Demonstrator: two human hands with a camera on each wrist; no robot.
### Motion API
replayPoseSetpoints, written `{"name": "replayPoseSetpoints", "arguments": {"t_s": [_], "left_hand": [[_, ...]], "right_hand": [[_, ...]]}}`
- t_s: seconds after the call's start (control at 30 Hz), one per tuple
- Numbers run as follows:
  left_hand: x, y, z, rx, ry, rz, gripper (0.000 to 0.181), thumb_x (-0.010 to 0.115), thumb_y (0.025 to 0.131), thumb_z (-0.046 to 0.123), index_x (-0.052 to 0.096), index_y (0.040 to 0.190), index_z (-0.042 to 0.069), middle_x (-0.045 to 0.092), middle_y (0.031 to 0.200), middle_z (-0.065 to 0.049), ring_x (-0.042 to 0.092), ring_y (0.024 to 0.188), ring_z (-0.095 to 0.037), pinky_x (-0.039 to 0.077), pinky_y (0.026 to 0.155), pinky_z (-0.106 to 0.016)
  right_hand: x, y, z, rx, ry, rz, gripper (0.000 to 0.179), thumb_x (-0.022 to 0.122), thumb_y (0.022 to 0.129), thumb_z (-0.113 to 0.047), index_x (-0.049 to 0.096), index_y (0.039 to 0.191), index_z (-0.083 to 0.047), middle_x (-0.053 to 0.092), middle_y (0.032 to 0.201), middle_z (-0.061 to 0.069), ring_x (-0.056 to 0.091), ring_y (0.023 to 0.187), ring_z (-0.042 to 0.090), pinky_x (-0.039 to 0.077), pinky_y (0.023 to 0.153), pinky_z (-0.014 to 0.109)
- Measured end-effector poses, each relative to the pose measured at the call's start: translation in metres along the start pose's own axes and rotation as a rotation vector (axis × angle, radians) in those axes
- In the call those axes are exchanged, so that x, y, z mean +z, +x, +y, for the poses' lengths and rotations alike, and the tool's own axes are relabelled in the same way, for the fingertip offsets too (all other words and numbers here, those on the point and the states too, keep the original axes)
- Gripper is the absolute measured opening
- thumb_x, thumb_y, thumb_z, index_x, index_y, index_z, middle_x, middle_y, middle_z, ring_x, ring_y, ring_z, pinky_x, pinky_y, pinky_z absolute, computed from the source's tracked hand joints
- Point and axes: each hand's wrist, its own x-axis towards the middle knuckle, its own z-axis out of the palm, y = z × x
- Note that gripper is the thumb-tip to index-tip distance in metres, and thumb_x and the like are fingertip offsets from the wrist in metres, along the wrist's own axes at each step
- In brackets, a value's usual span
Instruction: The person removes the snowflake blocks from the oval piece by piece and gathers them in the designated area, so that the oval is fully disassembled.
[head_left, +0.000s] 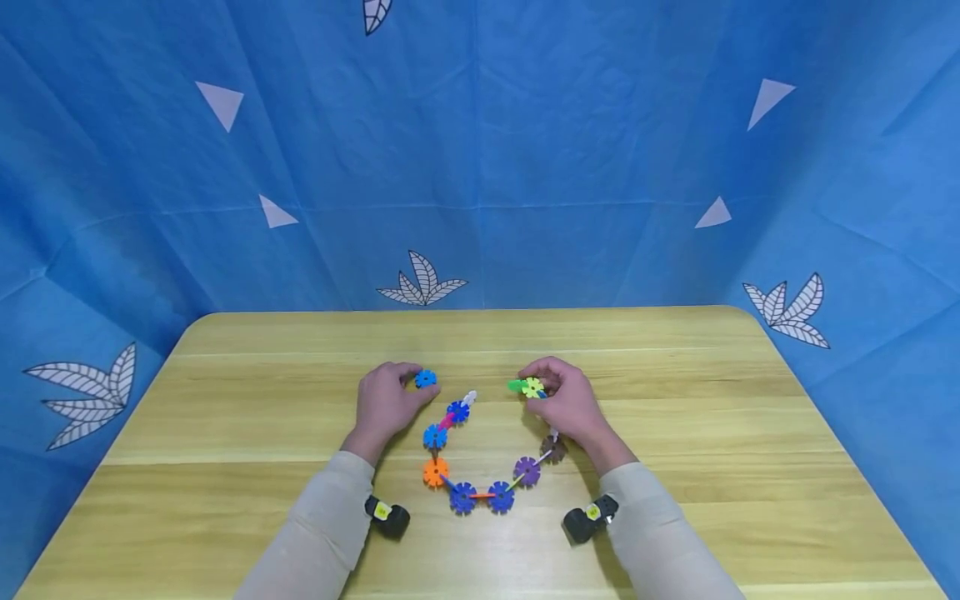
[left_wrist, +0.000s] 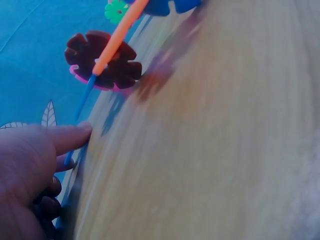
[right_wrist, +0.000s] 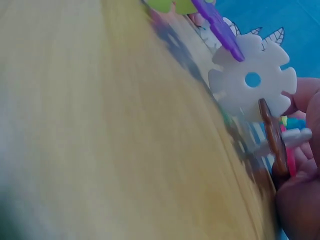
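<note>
Pinched in my right hand (head_left: 572, 406) is the yellow-green plastic gear disc (head_left: 532, 387) at one end of the chain, with a small green piece (head_left: 515, 385) sticking out beside it. My left hand (head_left: 384, 402) curls around a loose blue plastic gear disc (head_left: 426, 379), fingertips closed on it, just beside the chain's other end. Between my hands the U-shaped chain of coloured gear discs and connector rods (head_left: 480, 495) lies flat on the pale wooden surface (head_left: 225, 433), looping back toward me through blue, orange, blue, purple and brown discs.

From the head view the whole loop and both grips read plainly. My left wrist view shows what that one cannot: a dark brown disc (left_wrist: 103, 59) seen close, crossed by an orange rod (left_wrist: 117, 37) joined to a blue rod (left_wrist: 82, 107), with my forefinger (left_wrist: 67, 136) stretched toward them. My right wrist view, blurred, shows a white gear disc (right_wrist: 252, 80) on a purple rod (right_wrist: 220, 25) and a brown disc edge-on (right_wrist: 274, 140) against my fingers.
</note>
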Motion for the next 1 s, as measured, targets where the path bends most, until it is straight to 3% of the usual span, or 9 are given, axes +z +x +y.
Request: {"name": "replayPoseSetpoints", "arguments": {"t_s": [0.17,0.4,0.53,0.73,0.93,1.0], "left_hand": [[0.0,-0.001,0.0,-0.001,-0.003,0.005,0.047,0.083,0.082,0.039,0.075,0.114,0.006,0.063,0.083,-0.003,0.053,0.076,-0.022,0.044,0.075,-0.041],[0.0,-0.001,0.002,-0.014,-0.003,-0.01,0.048,0.082,0.083,0.039,0.074,0.116,0.006,0.065,0.088,-0.005,0.054,0.079,-0.023,0.043,0.079,-0.042],[0.002,0.0,0.003,-0.035,-0.03,-0.008,0.047,0.083,0.082,0.037,0.073,0.116,0.006,0.063,0.085,-0.004,0.053,0.078,-0.023,0.043,0.078,-0.041],[0.007,0.0,0.009,-0.035,-0.145,-0.003,0.043,0.083,0.082,0.029,0.073,0.117,0.006,0.051,0.067,-0.002,0.045,0.063,-0.02,0.042,0.066,-0.037],[0.009,-0.003,0.025,0.034,-0.281,-0.027,0.038,0.079,0.086,0.023,0.071,0.119,0.005,0.042,0.06,0.0,0.036,0.054,-0.017,0.046,0.072,-0.037],[0.009,-0.005,0.032,0.064,-0.304,-0.047,0.037,0.078,0.088,0.023,0.071,0.119,0.005,0.041,0.061,0.0,0.035,0.054,-0.017,0.046,0.073,-0.038]], "right_hand": [[-0.001,0.002,0.0,0.031,0.094,0.022,0.036,0.077,0.076,0.01,0.063,0.107,0.0,0.067,0.09,0.006,0.047,0.07,0.013,0.043,0.063,0.022],[-0.001,0.002,0.0,0.022,0.064,0.013,0.036,0.085,0.076,-0.001,0.068,0.108,-0.002,0.072,0.094,0.007,0.067,0.084,0.019,0.054,0.071,0.028],[0.0,0.001,0.001,0.007,0.05,-0.001,0.036,0.087,0.076,-0.007,0.072,0.109,-0.007,0.072,0.099,0.007,0.069,0.091,0.022,0.056,0.075,0.034],[0.0,0.0,0.002,-0.008,0.022,-0.01,0.037,0.084,0.077,-0.003,0.074,0.112,-0.007,0.071,0.105,0.006,0.067,0.095,0.023,0.054,0.081,0.033],[0.001,0.001,0.003,-0.016,0.032,-0.034,0.037,0.077,0.08,0.004,0.071,0.116,0.0,0.07,0.106,0.013,0.065,0.096,0.026,0.054,0.077,0.029],[0.0,-0.003,-0.008,-0.021,0.027,-0.043,0.036,0.075,0.081,0.005,0.07,0.116,0.004,0.069,0.106,0.015,0.065,0.095,0.027,0.054,0.075,0.028]]}}
